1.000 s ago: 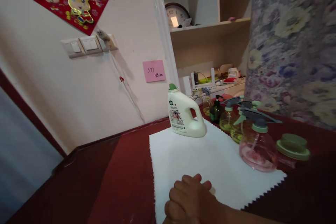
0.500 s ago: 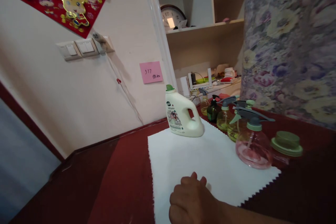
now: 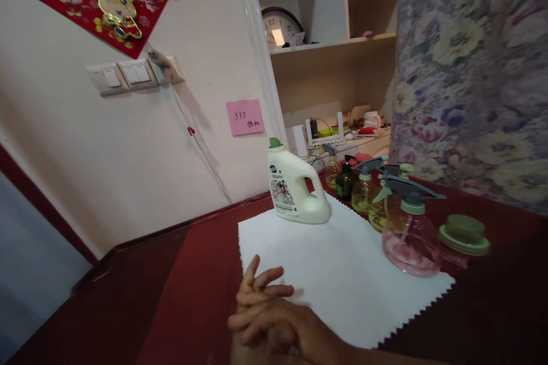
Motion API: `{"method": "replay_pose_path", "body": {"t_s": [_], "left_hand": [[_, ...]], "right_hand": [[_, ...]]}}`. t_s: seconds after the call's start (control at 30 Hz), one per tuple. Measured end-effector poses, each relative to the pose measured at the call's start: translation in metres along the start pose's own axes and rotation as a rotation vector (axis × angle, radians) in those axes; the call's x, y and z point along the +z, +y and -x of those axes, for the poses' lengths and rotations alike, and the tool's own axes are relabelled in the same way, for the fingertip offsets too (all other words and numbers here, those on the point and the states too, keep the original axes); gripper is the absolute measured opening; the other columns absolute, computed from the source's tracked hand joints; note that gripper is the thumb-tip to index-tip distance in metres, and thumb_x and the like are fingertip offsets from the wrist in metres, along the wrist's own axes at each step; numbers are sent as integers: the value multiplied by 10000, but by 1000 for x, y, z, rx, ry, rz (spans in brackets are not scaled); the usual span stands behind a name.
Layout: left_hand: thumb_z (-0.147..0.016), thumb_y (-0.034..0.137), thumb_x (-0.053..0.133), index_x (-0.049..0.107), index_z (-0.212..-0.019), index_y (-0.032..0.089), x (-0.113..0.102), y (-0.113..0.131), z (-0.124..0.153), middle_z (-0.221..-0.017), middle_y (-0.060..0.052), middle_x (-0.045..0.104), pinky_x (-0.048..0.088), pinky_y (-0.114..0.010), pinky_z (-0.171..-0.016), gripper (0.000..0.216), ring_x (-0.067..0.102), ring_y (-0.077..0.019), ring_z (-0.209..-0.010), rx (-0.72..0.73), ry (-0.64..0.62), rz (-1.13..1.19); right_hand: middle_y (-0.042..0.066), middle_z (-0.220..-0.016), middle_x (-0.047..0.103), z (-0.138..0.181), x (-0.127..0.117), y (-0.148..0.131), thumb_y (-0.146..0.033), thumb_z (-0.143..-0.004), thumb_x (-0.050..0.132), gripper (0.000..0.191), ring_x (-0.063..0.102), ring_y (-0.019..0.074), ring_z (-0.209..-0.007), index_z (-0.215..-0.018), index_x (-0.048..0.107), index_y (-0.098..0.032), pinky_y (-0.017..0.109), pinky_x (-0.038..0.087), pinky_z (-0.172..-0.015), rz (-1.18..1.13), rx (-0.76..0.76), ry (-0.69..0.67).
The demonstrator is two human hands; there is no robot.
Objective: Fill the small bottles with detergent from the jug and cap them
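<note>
My two hands meet low in the middle of the view, at the near left corner of a white cloth spread on a dark red table. My right hand lies across my left hand, whose fingers stretch up and apart. Neither hand holds anything. A cream detergent jug with a green cap stands at the cloth's far edge. A pink spray bottle stands at the cloth's right edge.
Behind the pink bottle stand yellow spray bottles and a dark pump bottle. A green lid lies to the right. A person in a floral garment stands close at the right. A wall with switches is on the left.
My hands were clasped with curled fingers; now they have shifted left and the fingers have stretched out. The view has shifted slightly.
</note>
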State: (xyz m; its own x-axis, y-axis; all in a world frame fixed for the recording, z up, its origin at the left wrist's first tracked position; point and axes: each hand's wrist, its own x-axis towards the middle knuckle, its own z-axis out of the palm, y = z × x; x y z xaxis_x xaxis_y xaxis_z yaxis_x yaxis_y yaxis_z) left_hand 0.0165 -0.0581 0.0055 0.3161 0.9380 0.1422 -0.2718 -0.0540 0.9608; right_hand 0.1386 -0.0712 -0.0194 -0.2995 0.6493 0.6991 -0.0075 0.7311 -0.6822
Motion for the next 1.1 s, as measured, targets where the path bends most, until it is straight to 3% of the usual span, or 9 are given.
{"method": "replay_pose_path", "body": {"t_s": [0.17,0.3,0.4,0.47,0.53,0.67,0.8,0.93,1.1], "left_hand": [[-581,485,965,706,-1162,201,-13,-19,-22,-814,-54,759,643,-399,-745,697,763,-285,-780,15,56,-79],[-723,536,848,711,-1171,186,-11,-28,-14,-982,-95,795,631,-386,-840,585,772,-303,-936,128,155,-238],[-837,529,742,681,-1233,213,-13,-29,-9,-1193,-111,774,612,-391,-924,511,742,-305,-1099,178,174,-403],[-908,467,673,619,-1324,244,-15,-29,-8,-1312,-115,726,600,-430,-968,476,711,-301,-1176,277,129,-543],[-940,361,623,537,-1419,261,-17,-29,-9,-1441,-131,641,566,-497,-1028,497,639,-318,-1291,494,54,-730],[-910,198,578,369,-1554,194,-22,-26,-13,-1453,-144,634,475,-539,-1135,677,572,-314,-1368,905,-151,-1111],[-992,260,544,540,-1453,219,-27,-22,-17,-1313,-64,746,402,-447,-1202,463,671,-251,-1255,1101,-371,-1303],[-1060,300,484,684,-1332,316,-18,-28,-9,-1195,-35,799,299,-467,-1248,338,703,-250,-1206,1009,-254,-1021],[-1030,295,561,653,-1372,406,-7,-29,3,-1114,-33,823,430,-473,-1149,371,750,-275,-1096,831,-392,-853]], "right_hand": [[74,-1234,723,0,-11,-18,-399,-904,758,239,622,210,-1254,-1058,768,-217,391,434,-1118,-469,226,133],[46,-999,757,-1,-12,-15,-359,-884,741,171,695,188,-1071,-922,752,-193,346,501,-1001,-525,337,269],[30,-885,739,-3,-17,-15,-402,-902,716,234,714,167,-893,-965,685,-179,332,532,-913,-483,393,333],[24,-871,716,-2,-22,-15,-461,-930,693,296,688,156,-847,-1007,653,-178,314,523,-865,-418,431,361],[41,-899,696,0,-26,-16,-530,-954,667,369,652,158,-873,-966,666,-160,294,494,-838,-338,461,331],[67,-828,669,5,-29,-18,-701,-993,498,618,620,173,-771,-863,714,-137,318,495,-741,-302,494,73],[77,-900,710,10,-21,-15,-634,-979,583,451,669,238,-904,-1020,760,-221,397,552,-880,-277,481,3],[86,-1084,730,25,0,3,-447,-1034,565,325,657,275,-1134,-1280,706,-289,446,537,-1050,-165,460,93],[126,-1281,671,53,25,35,-262,-1076,451,434,652,285,-1196,-1495,557,-296,448,571,-1058,-10,523,281]]}}
